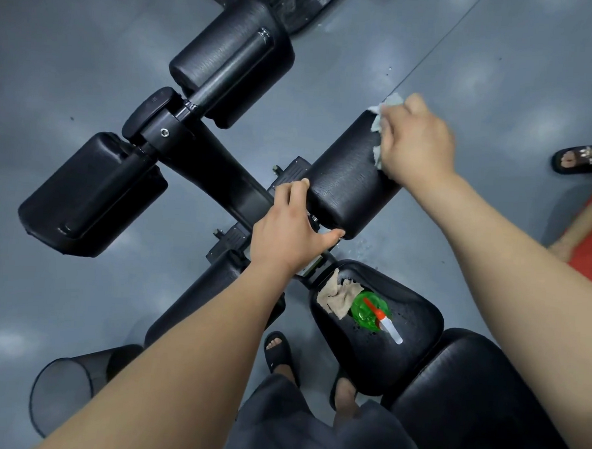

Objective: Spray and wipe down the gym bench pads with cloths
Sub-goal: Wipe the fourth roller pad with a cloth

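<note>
My right hand [417,141] holds a grey cloth [384,117] bunched under its fingers against the far end of a black roller pad [348,179]. My left hand [292,227] grips the near end of that same pad, fingers over its top edge and thumb under it. On the black seat pad [408,336] below stand a green spray bottle [372,312] with a red and white nozzle and a crumpled beige cloth [337,295]. A back pad [477,402] lies at the lower right.
Two more roller pads, one at the left [90,196] and one at the top [234,59], hang on the black frame [202,150]. A mesh waste bin [66,387] stands at the lower left. Another person's sandalled foot [582,158] is at the right edge. Grey floor lies all round.
</note>
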The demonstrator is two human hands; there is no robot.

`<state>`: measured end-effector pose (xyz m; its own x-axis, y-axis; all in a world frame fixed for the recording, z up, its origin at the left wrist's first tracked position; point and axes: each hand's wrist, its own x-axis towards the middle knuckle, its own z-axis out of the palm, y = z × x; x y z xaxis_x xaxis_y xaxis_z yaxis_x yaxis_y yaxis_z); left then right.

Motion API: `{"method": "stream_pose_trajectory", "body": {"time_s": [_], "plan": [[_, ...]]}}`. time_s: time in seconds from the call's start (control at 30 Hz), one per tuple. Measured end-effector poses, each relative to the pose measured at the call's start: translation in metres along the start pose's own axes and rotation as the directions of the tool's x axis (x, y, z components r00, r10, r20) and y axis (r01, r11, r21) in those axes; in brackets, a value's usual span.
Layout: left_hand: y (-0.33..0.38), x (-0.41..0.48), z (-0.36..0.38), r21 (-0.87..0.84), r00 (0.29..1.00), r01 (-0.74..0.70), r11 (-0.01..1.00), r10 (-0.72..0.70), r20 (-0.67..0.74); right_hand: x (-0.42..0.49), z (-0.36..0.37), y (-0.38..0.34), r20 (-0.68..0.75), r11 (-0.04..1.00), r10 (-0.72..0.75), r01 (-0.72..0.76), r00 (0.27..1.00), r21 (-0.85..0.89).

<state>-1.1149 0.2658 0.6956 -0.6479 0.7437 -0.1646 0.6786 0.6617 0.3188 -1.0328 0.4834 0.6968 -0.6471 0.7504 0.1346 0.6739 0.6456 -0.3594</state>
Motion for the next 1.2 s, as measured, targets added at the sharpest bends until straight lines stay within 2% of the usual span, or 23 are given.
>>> {"method": "stream_pose_trajectory", "body": {"time_s": [0.1,0.2,0.3,0.37,0.43,0.47,0.53,0.67,0.77,0.9,0.97,1.07,1.2], "plan": [[-0.001,0.0,0.001,0.01,1.0,0.004,1.0,-0.004,-0.006,-0.036,0.005,-0.021,0.072,0.982,-0.187,0.188,0.98,-0.005],[-0.001,0.0,0.002,0.013,1.0,-0.012,1.0,0.012,0.001,-0.067,0.006,-0.033,0.101,0.934,-0.358,0.354,0.928,0.055],[-0.003,-0.002,0.001,0.01,0.999,-0.037,0.999,0.037,-0.02,-0.059,0.003,-0.018,0.097,0.9,-0.435,0.434,0.895,0.034],[-0.002,-0.003,0.0,-0.006,0.999,-0.043,0.999,0.043,-0.021,-0.04,0.0,-0.002,0.057,0.941,-0.337,0.338,0.94,0.003],[-0.001,-0.004,-0.001,-0.037,0.999,-0.043,0.998,0.042,-0.022,-0.019,-0.002,0.011,0.041,0.99,-0.139,0.138,0.989,0.031],[-0.001,-0.004,-0.002,-0.058,0.999,-0.038,0.998,0.037,-0.022,-0.012,-0.003,0.016,0.045,0.997,-0.053,0.05,0.998,0.057],[0.0,-0.005,-0.004,-0.095,1.0,-0.019,0.995,0.017,-0.025,-0.01,-0.001,0.017,0.044,0.995,0.023,-0.027,0.999,0.098],[0.001,-0.003,-0.003,-0.088,1.0,0.016,0.996,-0.019,-0.024,-0.032,0.004,0.018,0.047,0.984,-0.035,0.026,0.998,0.177],[0.0,-0.001,-0.002,-0.069,0.999,0.027,0.997,-0.028,-0.016,-0.046,0.0,0.02,0.093,0.969,-0.154,0.132,0.984,0.209],[0.0,-0.001,-0.001,-0.069,1.0,0.021,0.997,-0.022,-0.011,-0.056,-0.001,0.022,0.163,0.865,-0.481,0.435,0.862,0.252],[0.0,0.0,-0.002,-0.07,1.0,0.017,0.997,-0.017,-0.009,-0.048,-0.003,0.029,0.143,0.832,-0.538,0.495,0.831,0.252],[0.001,-0.001,-0.003,-0.063,1.0,0.009,0.998,-0.01,-0.014,-0.029,-0.01,0.039,0.095,0.887,-0.45,0.432,0.888,0.163],[0.0,-0.002,-0.003,-0.055,1.0,0.005,0.998,-0.006,-0.018,-0.005,-0.011,0.032,0.016,0.972,-0.21,0.207,0.978,0.111]]}}
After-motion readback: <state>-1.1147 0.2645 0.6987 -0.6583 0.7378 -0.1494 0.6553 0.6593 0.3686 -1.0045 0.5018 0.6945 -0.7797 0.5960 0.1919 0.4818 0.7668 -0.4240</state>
